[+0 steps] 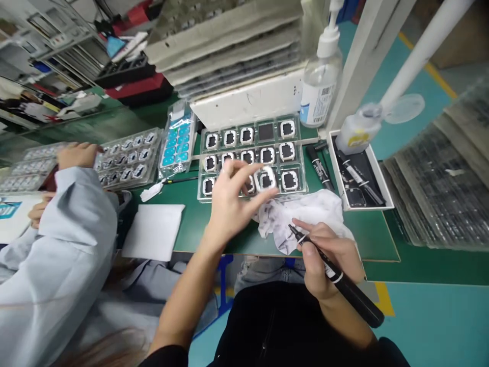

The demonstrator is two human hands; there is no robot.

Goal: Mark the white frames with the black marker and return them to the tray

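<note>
My left hand (237,196) is over the clear plastic tray (301,162), its thumb and forefinger closed on the edges of a small white square frame with a dark centre (266,179). Similar white frames (287,128) sit in the tray's pockets; one back-row pocket (266,132) shows only a dark bottom. My right hand (330,255) grips a black marker pen (351,290), uncapped, its tip pointing up and left. Below that tip lies a crumpled, stained white cloth (282,229). My left fingers hide part of the tray's front row.
A white box (387,196) with markers and a bottle stands right, beside a black marker (319,165) and a pump bottle (319,86). Stacked trays (446,173) rise far right. Left are a blue-dotted pack (178,140), white sheet (155,232) and a co-worker's sleeve (76,229).
</note>
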